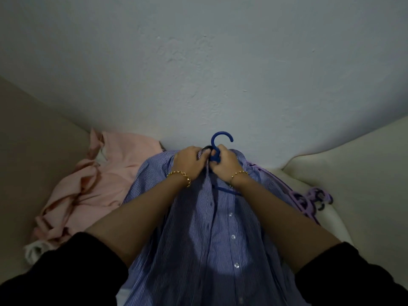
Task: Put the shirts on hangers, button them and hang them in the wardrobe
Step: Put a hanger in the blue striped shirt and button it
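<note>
Both hands are closed at the collar of the striped shirt, which lies front up and lengthwise toward the person, already on the blue hanger. The left hand pinches one collar edge. The right hand pinches the other, right against the hanger's neck, and whether it also grips the neck I cannot tell.

The likely slip is at the top button. The cloth is thin and limp, so the two edges could slide out of line and the button could go through the wrong hole or pop back out. Tugging the collar could also drag a shoulder off the smooth plastic arm, part of which shows through the open front. The dim light makes the small holes hard to see.

The shirt is light woven cotton with fine blue-and-white stripes, and its buttons are clear and glossy. The hanger is rigid moulded plastic with a round open hook. A pink shirt, soft and crumpled, lies to the left. Lilac hangers lie in a heap on the cream cushion to the right. The wall behind is rough plaster.
</note>
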